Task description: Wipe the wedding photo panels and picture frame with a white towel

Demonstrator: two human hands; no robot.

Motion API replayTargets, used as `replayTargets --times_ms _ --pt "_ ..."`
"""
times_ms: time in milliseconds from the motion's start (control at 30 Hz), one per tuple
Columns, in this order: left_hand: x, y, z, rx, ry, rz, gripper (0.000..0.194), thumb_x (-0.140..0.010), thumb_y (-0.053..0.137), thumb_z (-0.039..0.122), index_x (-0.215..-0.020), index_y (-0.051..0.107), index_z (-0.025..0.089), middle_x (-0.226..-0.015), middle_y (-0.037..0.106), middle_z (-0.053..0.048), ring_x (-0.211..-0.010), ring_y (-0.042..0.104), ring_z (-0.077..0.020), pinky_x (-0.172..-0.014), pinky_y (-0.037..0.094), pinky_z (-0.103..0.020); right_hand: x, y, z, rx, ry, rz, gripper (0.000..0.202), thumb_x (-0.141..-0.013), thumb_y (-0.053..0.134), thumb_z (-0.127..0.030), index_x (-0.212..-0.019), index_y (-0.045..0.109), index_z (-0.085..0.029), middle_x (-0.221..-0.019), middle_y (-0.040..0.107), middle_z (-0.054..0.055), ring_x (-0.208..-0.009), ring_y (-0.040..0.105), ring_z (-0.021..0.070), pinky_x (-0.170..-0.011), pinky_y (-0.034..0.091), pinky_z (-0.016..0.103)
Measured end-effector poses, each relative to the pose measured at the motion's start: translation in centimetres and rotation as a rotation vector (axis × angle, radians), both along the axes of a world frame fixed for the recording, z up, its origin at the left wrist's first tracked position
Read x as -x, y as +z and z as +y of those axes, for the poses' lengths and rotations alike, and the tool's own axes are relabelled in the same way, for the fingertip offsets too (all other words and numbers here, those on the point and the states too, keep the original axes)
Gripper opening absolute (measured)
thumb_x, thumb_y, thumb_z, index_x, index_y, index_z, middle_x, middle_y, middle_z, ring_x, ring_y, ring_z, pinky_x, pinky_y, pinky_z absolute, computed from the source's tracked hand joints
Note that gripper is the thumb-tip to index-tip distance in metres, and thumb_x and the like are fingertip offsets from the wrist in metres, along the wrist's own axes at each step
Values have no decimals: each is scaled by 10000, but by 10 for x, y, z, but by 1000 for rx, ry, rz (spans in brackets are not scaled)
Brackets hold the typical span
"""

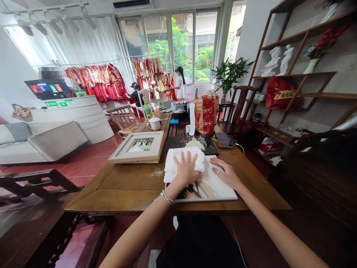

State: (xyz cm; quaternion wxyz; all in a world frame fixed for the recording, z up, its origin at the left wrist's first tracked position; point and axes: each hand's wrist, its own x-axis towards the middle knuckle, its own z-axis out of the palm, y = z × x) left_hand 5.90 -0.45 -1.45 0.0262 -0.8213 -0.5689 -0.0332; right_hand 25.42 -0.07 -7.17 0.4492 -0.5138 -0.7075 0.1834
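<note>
My left hand [186, 168] lies with spread fingers on top of a folded white cloth [170, 163], pressing it flat. The cloth rests on the upper left part of a photo panel [223, 190], which shows a picture in white and dark tones. On the panel's right side rests my right hand [225, 173], its fingers stretched out and a ring on one of them. The panel sits near the front edge of the wooden table [134, 182]. Part of the picture is hidden under the cloth and my hands.
A framed photo [141, 145] lies left of the cloth. Behind are a dark patterned board [210, 144], a phone [225, 140], a white teapot [154, 123] and a paper bag [205, 114]. A chair [240, 108] stands behind right; people are farther back.
</note>
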Motion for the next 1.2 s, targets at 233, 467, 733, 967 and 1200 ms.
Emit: replayTargets --times_ms 233,467,733,967,1200 --pt "0 -17 -72 -27 -150 -54 845 -733 506 502 -1437 101 268 -1503 64 -117 -1337 -52 -394 -982 23 -679 -1 -1 1 -14 30 3 317 -756 535 -223 -1047 659 -213 -1227 594 85 -1194 497 233 -1035 350 437" --pt "-3 -14 -106 61 -249 -53 905 -699 528 548 -1435 66 297 -1507 34 -102 -1335 -78 -393 -981 18 -688 -3 -3 2 -7 50 33 343 -731 518 -187 -1041 666 -191 -1219 598 102 -1194 496 234 -1041 341 431" --pt "-26 6 -23 19 58 35 705 -810 468 499 -1419 223 241 -1478 185 -135 -1322 111 -419 -951 166 -686 -2 -5 4 -21 26 39 313 -738 553 -236 -1028 668 -204 -1204 609 95 -1180 509 249 -1020 363 440" --pt "-44 -2 -78 -55 101 50 854 -738 561 547 -1429 184 215 -1484 140 -158 -1319 59 -450 -958 129 -699 -5 -6 6 -16 61 64 351 -704 539 -176 -1026 674 -212 -1200 613 84 -1183 506 243 -1032 351 433" --pt "-44 1 -135 87 -42 30 912 -704 557 574 -1434 137 225 -1491 103 -148 -1315 -2 -463 -945 84 -735 -4 -5 5 -23 75 93 294 -729 550 -228 -988 688 -225 -1174 629 80 -1171 514 244 -1028 350 447"
